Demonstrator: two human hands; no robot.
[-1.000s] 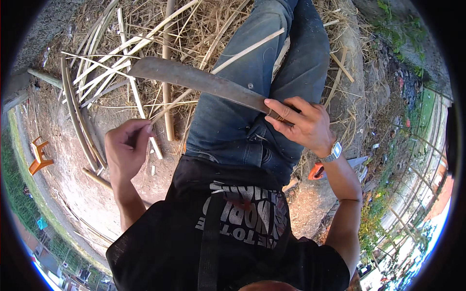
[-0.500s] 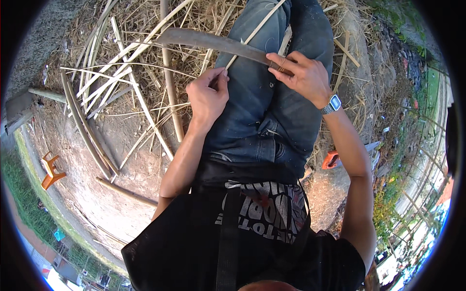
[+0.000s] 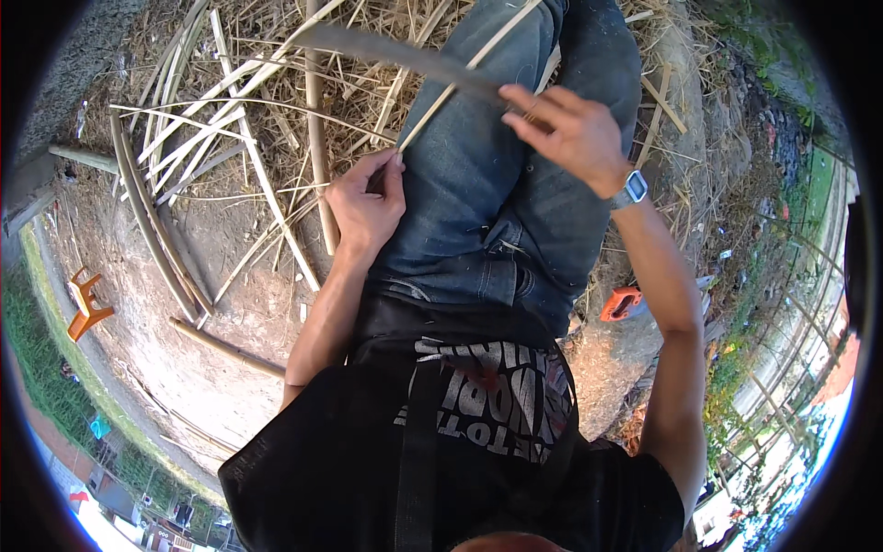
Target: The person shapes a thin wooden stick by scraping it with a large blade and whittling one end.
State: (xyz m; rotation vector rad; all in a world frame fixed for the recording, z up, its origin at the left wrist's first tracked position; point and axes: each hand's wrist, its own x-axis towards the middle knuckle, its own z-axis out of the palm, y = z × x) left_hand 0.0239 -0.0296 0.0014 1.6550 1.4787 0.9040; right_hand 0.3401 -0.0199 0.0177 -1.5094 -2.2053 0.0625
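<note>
My left hand (image 3: 366, 201) pinches the near end of a thin pale strip of split wood or bamboo (image 3: 430, 117), which slants up and away to the right over my jeans (image 3: 460, 175). My right hand (image 3: 575, 138) grips the handle end of a machete (image 3: 395, 57), its fingers covering most of the handle. The long dark blade points left, lies across the strip and is slightly smeared by motion. Whether the blade touches the strip or hovers just over it, I cannot tell.
Many pale strips (image 3: 216, 110) lie crossed on straw at the left. Thicker poles (image 3: 317, 156) rest on the ground beside my left arm. A saw with an orange handle (image 3: 622, 304) lies by my right forearm. An orange stool (image 3: 89, 304) stands far left.
My left hand has moved left and a little nearer, drawing the strip along with it. The blade has tilted, its tip rising farther away, and now blurs. My right hand has shifted only slightly.
</note>
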